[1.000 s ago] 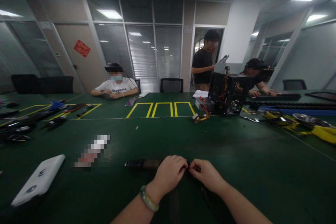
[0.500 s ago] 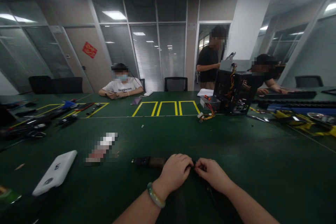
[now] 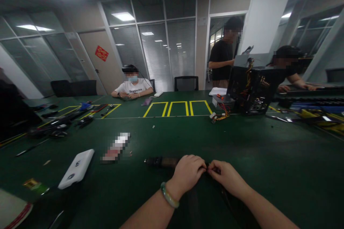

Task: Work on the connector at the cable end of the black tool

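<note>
Both my hands meet low in the middle of the view on a green table (image 3: 282, 157). My left hand (image 3: 188, 173), with a pale green bangle on the wrist, is closed in a fist-like pinch. My right hand (image 3: 228, 177) pinches toward it, fingertips almost touching. Between them runs a thin dark object (image 3: 161, 161), part brownish, that sticks out to the left of my left hand; I cannot make out what it is. Dark straps or cables lie under my wrists.
A white flat device (image 3: 76, 169) lies at the left, a blurred item (image 3: 116, 146) beyond it. An open black computer case (image 3: 248, 91) with loose wires stands at the back right. Tools crowd the left edge. One person sits across, two more are by the case.
My hands have kept the same pinch on the dark object. My head has turned left, so everything in view has shifted to the right.
</note>
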Demonstrator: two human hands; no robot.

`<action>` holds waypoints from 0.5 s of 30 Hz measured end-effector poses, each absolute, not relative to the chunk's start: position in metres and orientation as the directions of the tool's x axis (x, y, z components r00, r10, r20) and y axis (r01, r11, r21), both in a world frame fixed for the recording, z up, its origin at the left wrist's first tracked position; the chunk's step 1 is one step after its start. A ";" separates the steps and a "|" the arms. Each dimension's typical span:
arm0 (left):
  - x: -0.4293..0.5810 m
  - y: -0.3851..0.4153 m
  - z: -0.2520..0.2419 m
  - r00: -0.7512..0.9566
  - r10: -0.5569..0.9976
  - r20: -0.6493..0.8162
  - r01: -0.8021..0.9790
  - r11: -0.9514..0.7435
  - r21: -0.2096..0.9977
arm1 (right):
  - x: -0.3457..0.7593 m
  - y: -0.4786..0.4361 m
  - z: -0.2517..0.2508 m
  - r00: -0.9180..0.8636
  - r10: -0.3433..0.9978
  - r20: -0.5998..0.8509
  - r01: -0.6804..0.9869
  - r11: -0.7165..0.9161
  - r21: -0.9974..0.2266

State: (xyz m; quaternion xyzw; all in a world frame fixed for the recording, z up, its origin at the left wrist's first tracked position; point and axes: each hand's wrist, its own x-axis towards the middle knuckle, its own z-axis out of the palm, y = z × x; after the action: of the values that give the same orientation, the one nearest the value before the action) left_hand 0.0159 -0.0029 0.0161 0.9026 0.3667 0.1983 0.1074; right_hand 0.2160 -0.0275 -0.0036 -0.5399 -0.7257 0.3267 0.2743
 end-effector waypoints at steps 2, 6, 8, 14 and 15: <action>0.016 -0.002 0.015 0.646 0.710 0.280 0.618 -0.702 0.354 | 0.216 -0.028 -0.003 -0.269 0.962 0.038 0.603 0.199 -0.773; 0.017 -0.001 0.015 0.652 0.710 0.264 0.618 -0.701 0.356 | 0.214 -0.029 0.002 -0.261 0.964 0.047 0.644 0.210 -0.736; 0.017 -0.001 0.016 0.655 0.708 0.263 0.614 -0.702 0.361 | 0.213 -0.031 0.006 -0.253 0.965 0.075 0.686 0.233 -0.689; 0.018 -0.002 0.020 0.647 0.719 0.252 0.634 -0.692 0.345 | 0.210 -0.033 0.011 -0.239 0.966 0.103 0.724 0.248 -0.644; 0.019 -0.003 0.020 0.647 0.720 0.250 0.635 -0.691 0.345 | 0.210 -0.033 0.011 -0.236 0.967 0.096 0.721 0.240 -0.650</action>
State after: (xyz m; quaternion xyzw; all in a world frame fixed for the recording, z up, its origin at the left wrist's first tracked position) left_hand 0.0187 -0.0025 0.0204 0.9004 0.3764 0.1862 0.1137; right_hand 0.2103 -0.0328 0.0105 -0.5653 -0.7466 0.2458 0.2501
